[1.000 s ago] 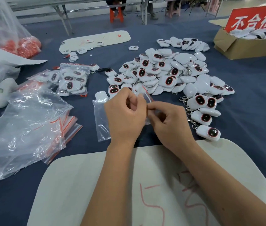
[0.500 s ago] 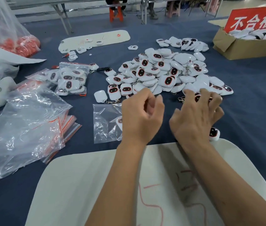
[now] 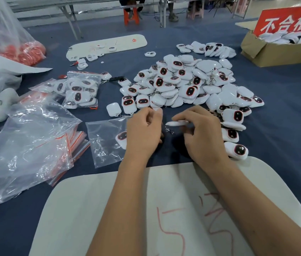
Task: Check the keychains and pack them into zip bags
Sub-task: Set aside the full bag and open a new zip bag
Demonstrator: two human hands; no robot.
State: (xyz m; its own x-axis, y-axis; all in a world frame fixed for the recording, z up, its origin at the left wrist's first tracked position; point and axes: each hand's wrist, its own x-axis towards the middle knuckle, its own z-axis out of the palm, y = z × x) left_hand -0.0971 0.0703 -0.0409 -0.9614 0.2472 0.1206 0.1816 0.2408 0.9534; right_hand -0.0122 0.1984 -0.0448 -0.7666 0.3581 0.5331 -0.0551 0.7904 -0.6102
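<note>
Right hand (image 3: 199,133) pinches a white keychain (image 3: 178,123) between thumb and fingertips, above the blue surface (image 3: 284,137) and just short of the big keychain pile (image 3: 188,84). The piece shows edge-on, its long axis running roughly left to right, near end pointing toward the left hand (image 3: 143,132); its metal chain (image 3: 170,130) dangles below that end. Left hand sits just beside it, fingers loosely curled; I cannot make out anything gripped in it, though the chain hangs close to its fingertips. Judged step: checking this piece before bagging. The open zip bag (image 3: 105,143) lies flat on the surface, on the far side of the left hand from the held keychain, with one keychain (image 3: 121,138) already visible inside; part of the bag is hidden under the left hand, so where its mouth lies is unclear. So the held piece has to travel leftward past the left hand, which is the nearer hand to the bag and likely the one to lift or open it. Empty bags (image 3: 26,145) are stacked further left; a filled bag (image 3: 80,90) rests beyond them. Cardboard box (image 3: 275,52) with a red sign (image 3: 290,21) stands far right, well apart.
</note>
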